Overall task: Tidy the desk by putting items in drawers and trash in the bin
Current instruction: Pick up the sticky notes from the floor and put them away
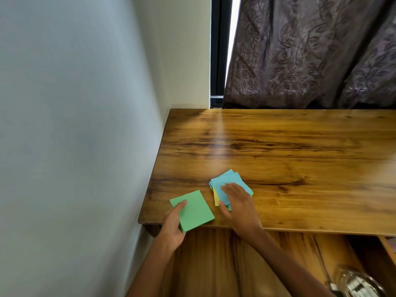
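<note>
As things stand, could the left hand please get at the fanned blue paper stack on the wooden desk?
Probably yes, but awkwardly: the left hand already holds the green paper stack, and the right hand lies flat on the blue paper stack, covering much of it.

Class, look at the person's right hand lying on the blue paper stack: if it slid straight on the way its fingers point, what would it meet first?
The right hand points up-left across the blue paper stack. Past the stack's far edge lies only bare desk, then probably the wall; depth is uncertain.
</note>
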Tool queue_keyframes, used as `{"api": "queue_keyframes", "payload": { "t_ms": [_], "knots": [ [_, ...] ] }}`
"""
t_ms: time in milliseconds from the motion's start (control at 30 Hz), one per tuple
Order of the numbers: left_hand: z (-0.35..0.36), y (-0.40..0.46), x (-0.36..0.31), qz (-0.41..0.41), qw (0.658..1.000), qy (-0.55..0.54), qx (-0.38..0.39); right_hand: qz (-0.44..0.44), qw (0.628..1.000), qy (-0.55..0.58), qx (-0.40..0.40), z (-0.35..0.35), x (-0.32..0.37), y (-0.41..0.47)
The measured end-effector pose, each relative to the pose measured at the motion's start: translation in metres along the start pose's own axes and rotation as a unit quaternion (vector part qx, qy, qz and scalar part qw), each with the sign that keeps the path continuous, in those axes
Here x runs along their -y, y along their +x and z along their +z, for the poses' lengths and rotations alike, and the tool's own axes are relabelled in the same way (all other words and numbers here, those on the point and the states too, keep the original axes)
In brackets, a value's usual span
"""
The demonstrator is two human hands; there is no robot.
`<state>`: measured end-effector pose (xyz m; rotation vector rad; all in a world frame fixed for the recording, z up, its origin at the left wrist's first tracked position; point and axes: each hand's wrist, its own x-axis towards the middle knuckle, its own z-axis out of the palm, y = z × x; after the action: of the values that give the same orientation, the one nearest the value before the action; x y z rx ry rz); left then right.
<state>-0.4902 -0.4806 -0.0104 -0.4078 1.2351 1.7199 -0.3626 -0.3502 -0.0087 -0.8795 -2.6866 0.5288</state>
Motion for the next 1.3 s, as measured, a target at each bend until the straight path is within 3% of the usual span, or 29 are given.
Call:
{"api": "queue_keyframes", "payload": {
  "t_ms": [133,433,700,800,967,1033,1133,1300],
  "knots": [
    [-0.002,0.003,0.003,0.008,1.000,0.020,-0.006,0.037,0.994,-0.060,0.088,0.004,-0.014,0.003],
    [-0.002,0.002,0.005,0.018,0.999,0.026,-0.017,0.046,0.991,-0.008,0.124,-0.008,-0.013,0.004],
    [-0.002,-0.003,0.006,0.016,0.999,0.027,-0.014,0.052,0.999,0.008,0.013,-0.018,-0.016,0.005],
    [-0.001,-0.003,0.005,0.014,0.999,0.026,-0.012,0.061,0.995,0.019,-0.081,-0.020,-0.017,0.006],
    [-0.003,0.000,0.006,0.023,0.999,0.037,-0.008,-0.095,0.965,-0.001,-0.244,-0.031,0.003,0.007],
    [-0.004,0.002,0.008,0.031,0.999,0.031,-0.002,-0.160,0.961,-0.006,-0.225,-0.024,0.018,0.004],
    [-0.003,0.001,0.008,0.046,0.999,-0.005,0.024,-0.248,0.959,-0.068,-0.121,0.008,0.038,-0.012],
    [-0.010,0.001,0.009,0.034,0.998,0.023,0.049,-0.244,0.964,-0.088,0.051,0.041,0.053,-0.028]
  ]
}}
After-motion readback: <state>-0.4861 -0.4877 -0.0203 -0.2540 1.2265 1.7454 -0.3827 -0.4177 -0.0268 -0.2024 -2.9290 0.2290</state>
